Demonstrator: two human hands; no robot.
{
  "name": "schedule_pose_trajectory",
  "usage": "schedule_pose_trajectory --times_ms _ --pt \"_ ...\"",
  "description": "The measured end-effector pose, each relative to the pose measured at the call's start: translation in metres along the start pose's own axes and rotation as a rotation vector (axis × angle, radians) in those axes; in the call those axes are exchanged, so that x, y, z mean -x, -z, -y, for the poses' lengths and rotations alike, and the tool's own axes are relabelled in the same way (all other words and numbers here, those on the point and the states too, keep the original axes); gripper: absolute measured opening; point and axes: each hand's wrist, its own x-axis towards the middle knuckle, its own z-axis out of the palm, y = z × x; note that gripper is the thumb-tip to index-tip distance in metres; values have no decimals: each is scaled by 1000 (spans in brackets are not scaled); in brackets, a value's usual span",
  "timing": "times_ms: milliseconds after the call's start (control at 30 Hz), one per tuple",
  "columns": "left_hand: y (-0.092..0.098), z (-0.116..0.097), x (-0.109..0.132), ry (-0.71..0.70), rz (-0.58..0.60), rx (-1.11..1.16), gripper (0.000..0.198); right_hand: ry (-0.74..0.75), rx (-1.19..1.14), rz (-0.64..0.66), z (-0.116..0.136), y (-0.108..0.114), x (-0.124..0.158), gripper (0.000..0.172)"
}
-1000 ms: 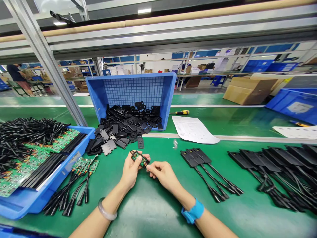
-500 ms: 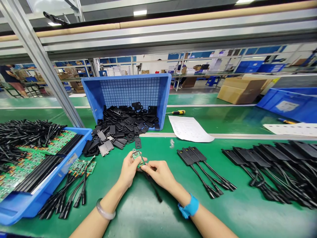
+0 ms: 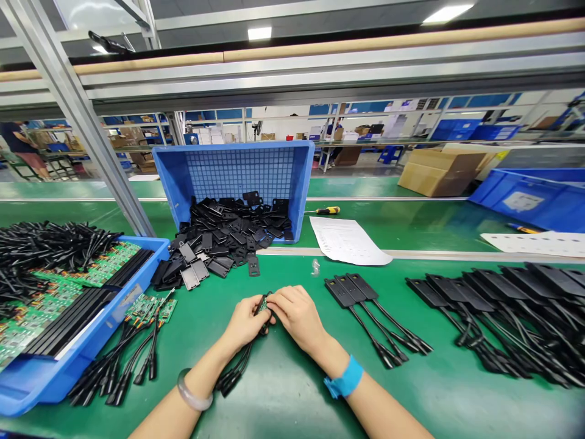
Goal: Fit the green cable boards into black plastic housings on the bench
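Note:
Both my hands meet over the green mat near its front middle. My left hand (image 3: 245, 324) is closed around a small green circuit board (image 3: 262, 305) with black cables (image 3: 235, 372) trailing down toward me. My right hand (image 3: 295, 316) pinches the same board from the right, fingers curled over its top. Most of the board is hidden by my fingers. Just beyond them lies a spill of black plastic shells (image 3: 214, 253) from a tipped blue crate (image 3: 237, 174).
A blue tray (image 3: 98, 341) at left holds green boards and black cables; more cabled boards (image 3: 137, 341) lie beside it. Finished black units with cables (image 3: 365, 305) lie right of my hands, a larger row (image 3: 503, 311) further right. A paper sheet (image 3: 345, 241) and a screwdriver (image 3: 326, 211) lie behind.
My hands have closed tighter together over the board and turned it edge-on. Its black cables now hang toward me on the left side instead of the right.

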Motion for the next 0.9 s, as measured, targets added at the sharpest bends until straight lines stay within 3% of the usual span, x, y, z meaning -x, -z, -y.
schedule_pose_trajectory --times_ms 200,400,500,567,700,800,900 --pt "0 2 0 6 0 -46 11 -21 -12 32 -4 0 -1 26" --pt "-1 2 2 32 18 -83 8 17 117 186 0 -1 -2 28" --pt "1 1 0 85 -22 -2 14 -82 45 264 -3 1 -4 20" --pt "4 -1 0 114 -79 103 24 -238 76 339 -15 6 -9 15" --pt "7 -4 -1 108 -131 253 40 -522 395 418 -59 21 -24 16" --pt "7 -6 -1 103 -124 266 43 -585 498 421 -89 27 -34 18" --pt "5 -6 0 98 -122 281 43 -578 522 427 -97 20 -47 21"
